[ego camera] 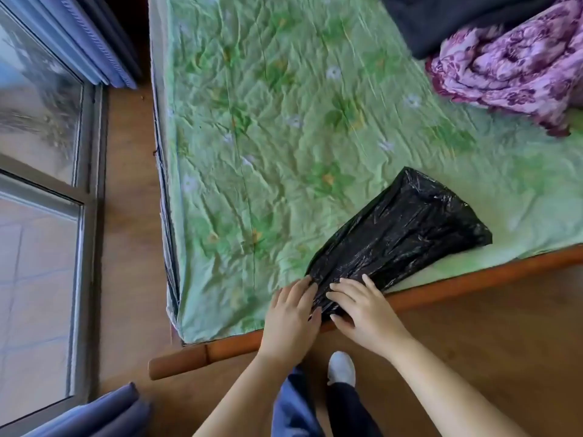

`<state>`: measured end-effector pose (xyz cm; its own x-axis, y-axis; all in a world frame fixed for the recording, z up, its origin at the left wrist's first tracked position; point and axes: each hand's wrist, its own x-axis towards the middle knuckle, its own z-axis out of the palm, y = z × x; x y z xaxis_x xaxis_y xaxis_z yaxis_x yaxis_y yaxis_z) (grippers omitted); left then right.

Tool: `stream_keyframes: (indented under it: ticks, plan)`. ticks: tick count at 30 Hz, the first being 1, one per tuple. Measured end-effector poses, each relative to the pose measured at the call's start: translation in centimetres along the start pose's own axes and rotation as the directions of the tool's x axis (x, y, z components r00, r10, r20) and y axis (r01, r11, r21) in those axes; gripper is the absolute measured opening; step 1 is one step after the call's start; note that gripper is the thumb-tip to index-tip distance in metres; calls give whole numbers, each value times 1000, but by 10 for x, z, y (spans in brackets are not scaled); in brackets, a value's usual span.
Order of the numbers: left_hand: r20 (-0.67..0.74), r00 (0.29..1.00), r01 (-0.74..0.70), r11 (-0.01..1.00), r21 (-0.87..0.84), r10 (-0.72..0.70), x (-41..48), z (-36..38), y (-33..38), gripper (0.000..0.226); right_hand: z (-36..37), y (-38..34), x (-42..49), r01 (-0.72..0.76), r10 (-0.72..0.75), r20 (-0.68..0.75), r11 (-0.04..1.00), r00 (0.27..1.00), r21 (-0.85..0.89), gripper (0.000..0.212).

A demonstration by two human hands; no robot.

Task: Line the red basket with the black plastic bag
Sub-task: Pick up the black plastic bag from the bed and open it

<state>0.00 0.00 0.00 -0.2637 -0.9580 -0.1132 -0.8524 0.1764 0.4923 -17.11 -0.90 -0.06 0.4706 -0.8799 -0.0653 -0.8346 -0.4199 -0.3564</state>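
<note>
Both hands — left [291, 313], right [362, 310] — pinch unmarked black bag [400, 234].

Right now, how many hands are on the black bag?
2. Left hand and right hand both press the near end of the black plastic bag, at the bed's near edge. No red basket is visible.

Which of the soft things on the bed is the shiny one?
The black plastic bag, at the bed's near edge under both hands. It glints and crinkles; the purple flowered blanket and the dark cloth look dull and soft.
</note>
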Motion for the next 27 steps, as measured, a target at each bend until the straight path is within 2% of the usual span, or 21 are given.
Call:
stream_keyframes:
  ticks: [2,4,8,13,18,22,27]
  plan:
    - [62,992,112,989,-98,-106,0,13,-4,43,14,6,-1,-17,17,-6,1000,1000,7,38]
    - [108,979,185,975,-127,-172,-3,27,-9,43,28,11,-4,-15,15,11,1000,1000,-5,41]
    - [122,975,200,973,-112,-186,-4,43,-11,41,43,18,-5,-6,7,37,999,999,-35,41]
    - [130,973,210,967,-142,-192,-2,44,-6,40,45,24,-3,-54,53,7,995,999,84,13]
    - [97,977,203,964,-174,-189,0,27,9,40,27,23,-3,-70,73,-13,986,997,154,3]
    - [81,979,201,960,-196,-188,-1,10,23,40,15,26,-3,-153,133,230,986,964,70,39]
    - [77,977,210,961,-181,-199,-3,10,22,40,21,34,-4,-167,153,232,985,961,42,30]
